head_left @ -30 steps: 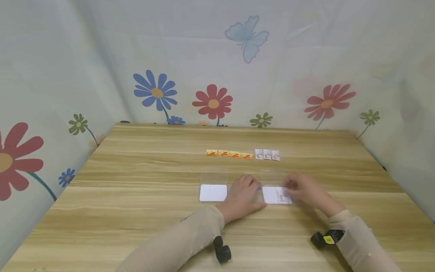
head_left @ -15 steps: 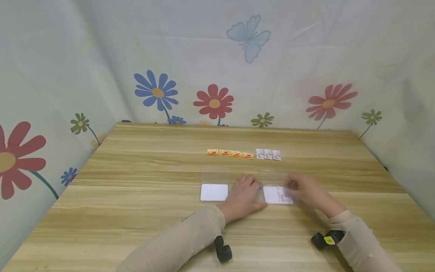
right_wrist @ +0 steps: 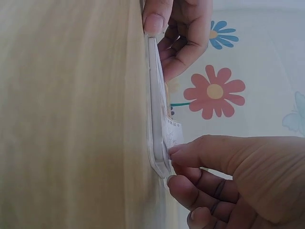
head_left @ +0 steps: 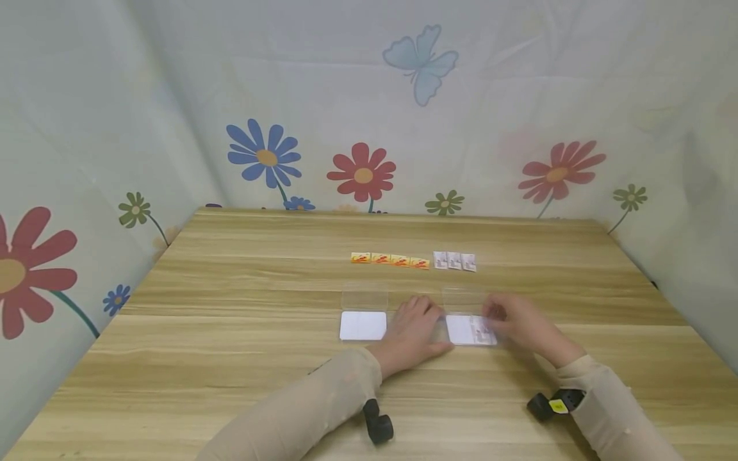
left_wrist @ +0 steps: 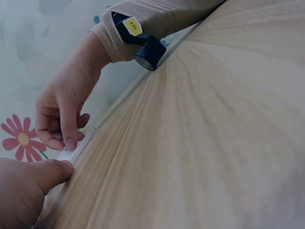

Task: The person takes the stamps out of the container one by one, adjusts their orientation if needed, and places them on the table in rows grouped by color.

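In the head view a clear flip-lid plastic box point(head_left: 459, 330) lies with its lid laid back, a white block or stack of cards inside. My left hand point(head_left: 410, 336) grips its left end, thumb at the near edge and fingers at the far side. At the right end my right hand point(head_left: 521, 326) pinches a small white printed slip point(head_left: 482, 329). In the right wrist view that slip point(right_wrist: 172, 132) juts up from the white stack point(right_wrist: 157, 95), with the right thumb point(right_wrist: 190, 151) against it. To the left a second such box point(head_left: 363, 326) lies open.
Farther back, several small yellow-and-red printed pieces point(head_left: 390, 260) lie in a row. Three white printed pieces point(head_left: 454, 260) lie to their right. All rest on a wood-grain table point(head_left: 230, 282), with a flowered cloth backdrop point(head_left: 323, 77) behind it.
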Tool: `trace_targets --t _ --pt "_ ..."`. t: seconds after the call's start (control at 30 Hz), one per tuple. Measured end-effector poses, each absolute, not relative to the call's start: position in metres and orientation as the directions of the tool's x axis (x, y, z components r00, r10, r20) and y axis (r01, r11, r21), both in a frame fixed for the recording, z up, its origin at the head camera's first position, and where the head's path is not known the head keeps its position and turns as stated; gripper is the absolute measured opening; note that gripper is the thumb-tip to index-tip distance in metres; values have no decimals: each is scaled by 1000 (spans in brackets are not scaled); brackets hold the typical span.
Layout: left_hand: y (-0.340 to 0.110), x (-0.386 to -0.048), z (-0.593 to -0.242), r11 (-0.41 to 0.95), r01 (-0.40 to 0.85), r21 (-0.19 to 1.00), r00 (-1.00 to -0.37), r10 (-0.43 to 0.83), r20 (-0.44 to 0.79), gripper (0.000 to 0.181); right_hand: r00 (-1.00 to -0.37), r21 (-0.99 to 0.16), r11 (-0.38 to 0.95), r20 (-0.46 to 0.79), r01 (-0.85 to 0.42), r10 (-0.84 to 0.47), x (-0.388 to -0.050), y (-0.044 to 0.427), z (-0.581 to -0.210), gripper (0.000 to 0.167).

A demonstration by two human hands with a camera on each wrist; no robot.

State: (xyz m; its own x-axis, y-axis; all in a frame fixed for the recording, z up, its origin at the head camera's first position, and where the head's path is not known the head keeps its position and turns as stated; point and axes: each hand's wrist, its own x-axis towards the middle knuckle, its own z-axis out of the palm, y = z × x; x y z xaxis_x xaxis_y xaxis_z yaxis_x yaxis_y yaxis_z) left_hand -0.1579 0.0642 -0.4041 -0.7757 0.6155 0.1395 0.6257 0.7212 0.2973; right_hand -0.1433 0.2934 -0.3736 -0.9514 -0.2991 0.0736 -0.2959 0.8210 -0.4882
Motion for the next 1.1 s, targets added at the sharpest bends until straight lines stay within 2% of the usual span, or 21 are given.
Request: trace_targets --t 1.1 --pt "64 -161 -409 720 632 287 -772 616 154 56 -958 -508 817 69 -273 -278 -147 298 -376 7"
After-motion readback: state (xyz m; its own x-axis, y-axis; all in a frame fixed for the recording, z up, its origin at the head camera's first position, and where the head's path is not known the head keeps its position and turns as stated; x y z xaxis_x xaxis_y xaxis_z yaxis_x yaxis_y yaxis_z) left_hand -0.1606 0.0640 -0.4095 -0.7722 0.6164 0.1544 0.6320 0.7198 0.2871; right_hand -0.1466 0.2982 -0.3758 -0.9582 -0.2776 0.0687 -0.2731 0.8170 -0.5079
